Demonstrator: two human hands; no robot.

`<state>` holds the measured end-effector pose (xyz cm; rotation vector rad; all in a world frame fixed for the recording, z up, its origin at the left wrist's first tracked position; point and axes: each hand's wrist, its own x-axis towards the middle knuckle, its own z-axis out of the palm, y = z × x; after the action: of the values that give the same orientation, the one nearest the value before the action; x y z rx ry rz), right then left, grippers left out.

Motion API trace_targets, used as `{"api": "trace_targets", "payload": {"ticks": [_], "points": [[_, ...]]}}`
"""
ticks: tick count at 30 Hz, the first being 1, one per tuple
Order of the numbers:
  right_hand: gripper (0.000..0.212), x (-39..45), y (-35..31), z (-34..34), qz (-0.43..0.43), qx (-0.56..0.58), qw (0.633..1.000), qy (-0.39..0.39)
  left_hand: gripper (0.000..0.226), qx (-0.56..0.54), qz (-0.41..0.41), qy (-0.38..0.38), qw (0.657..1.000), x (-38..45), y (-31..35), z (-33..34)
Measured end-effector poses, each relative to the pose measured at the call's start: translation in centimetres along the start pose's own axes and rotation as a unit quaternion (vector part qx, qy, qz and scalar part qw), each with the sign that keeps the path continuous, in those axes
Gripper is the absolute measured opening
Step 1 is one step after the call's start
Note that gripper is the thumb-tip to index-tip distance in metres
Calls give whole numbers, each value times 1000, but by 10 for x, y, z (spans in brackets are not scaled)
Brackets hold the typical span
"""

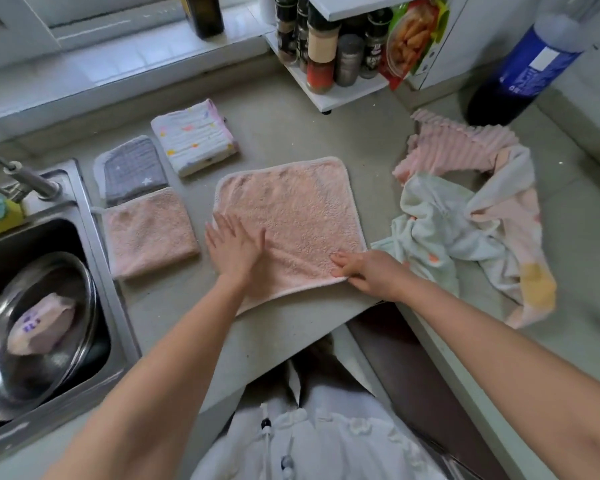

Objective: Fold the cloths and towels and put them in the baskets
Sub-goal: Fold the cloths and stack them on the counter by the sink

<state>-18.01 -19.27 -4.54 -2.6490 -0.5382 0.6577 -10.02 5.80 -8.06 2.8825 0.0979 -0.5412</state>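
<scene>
A pink square towel (291, 209) lies spread flat on the grey counter (174, 306), right in front of me. My left hand (234, 245) presses flat on its near left part, fingers straight. At the towel's near right corner my right hand (368, 270) pinches the hem. Three folded cloths sit to the left: a pink one (149, 233), a grey checked one (132, 169) and a white one with coloured spots (194, 138). A heap of unfolded cloths (465, 216), pink ribbed and pale green, lies to the right. No basket is in view.
A steel sink (94, 271) at the left holds a metal bowl (39, 334) with a wrapped packet; its tap (25, 178) stands behind. At the back are a white spice rack (333, 53), a dark bottle (205, 15) and a blue bottle (530, 67).
</scene>
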Motion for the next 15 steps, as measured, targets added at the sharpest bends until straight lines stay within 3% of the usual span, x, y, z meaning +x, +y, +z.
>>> {"api": "trace_targets", "payload": {"ticks": [2, 5, 9, 13, 15], "points": [[35, 3, -1, -2, 9, -18, 1000, -5, 69, -1, 52, 32, 998, 18, 17, -5], [37, 0, 0, 1, 13, -19, 1000, -12, 67, 17, 115, 16, 993, 40, 20, -5], [39, -4, 1, 6, 15, -4, 1000, -12, 75, 31, 96, 21, 995, 63, 11, -6], [37, -4, 6, 13, 34, 14, 999, -16, 81, 11, 40, -34, 999, 74, 20, -31], [33, -1, 3, 8, 55, 59, 997, 18, 81, 36, 124, -22, 991, 54, 21, -38]]}}
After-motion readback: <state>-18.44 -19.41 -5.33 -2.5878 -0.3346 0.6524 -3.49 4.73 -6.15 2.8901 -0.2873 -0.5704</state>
